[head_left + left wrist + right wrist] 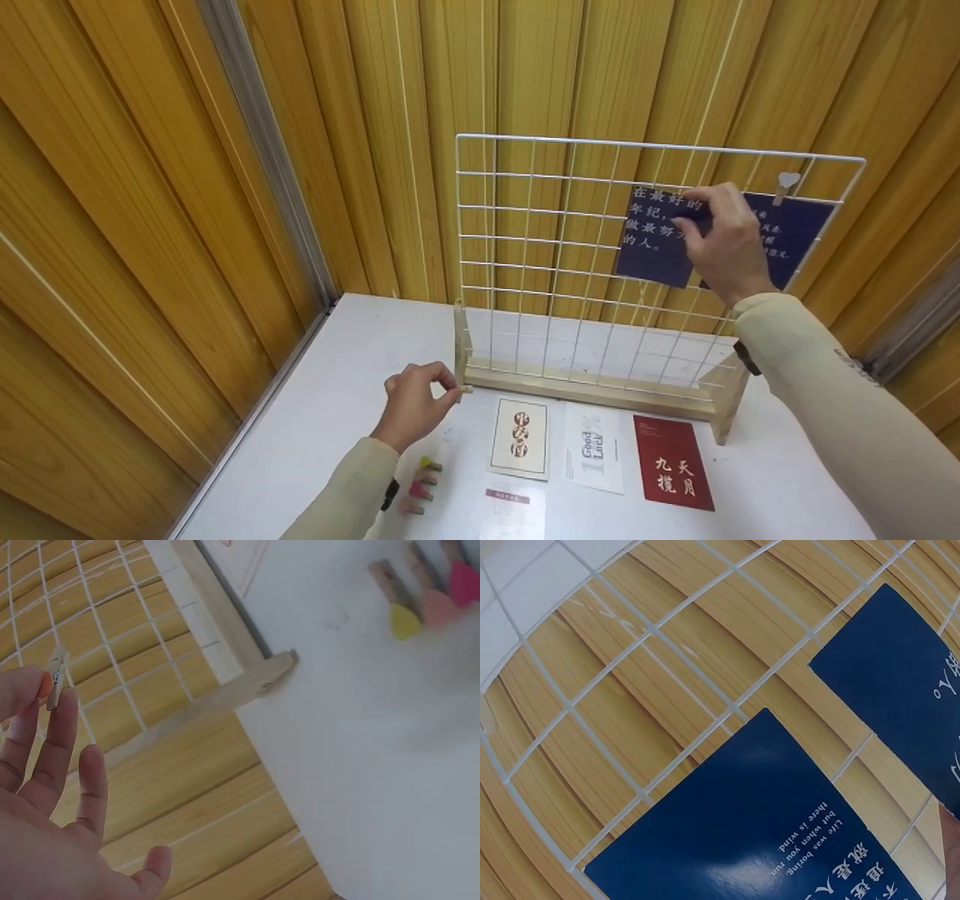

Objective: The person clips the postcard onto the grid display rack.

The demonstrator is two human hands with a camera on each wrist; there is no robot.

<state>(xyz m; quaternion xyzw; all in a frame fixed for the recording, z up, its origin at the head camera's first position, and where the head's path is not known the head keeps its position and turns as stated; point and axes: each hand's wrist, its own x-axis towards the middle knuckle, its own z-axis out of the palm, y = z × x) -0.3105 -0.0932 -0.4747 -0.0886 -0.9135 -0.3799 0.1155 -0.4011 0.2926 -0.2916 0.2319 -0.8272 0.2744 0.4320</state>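
Observation:
My left hand (pixel 416 401) pinches a small wooden clothespin (pixel 57 675) with an orange piece on it, low by the left foot of a white wire grid rack (pixel 551 292). At the rack's upper right, my right hand (pixel 727 240) is at a dark blue card (pixel 652 259) with white writing, thumb and forefinger curled at its upper right part. Exactly how the fingertips meet the card is hidden. Beside it, partly behind the hand, a second blue card (pixel 799 232) hangs from a clothespin with a white heart (pixel 787 180).
On the white table (pixel 375 337) lie a cream card (pixel 532 427), a white "Good Luck" card (pixel 611 472), a red card (pixel 660 442) and a pale card (pixel 517 517). Several heart clothespins (pixel 424 491) lie left of them. Wood-look panels (pixel 390 150) stand behind the rack.

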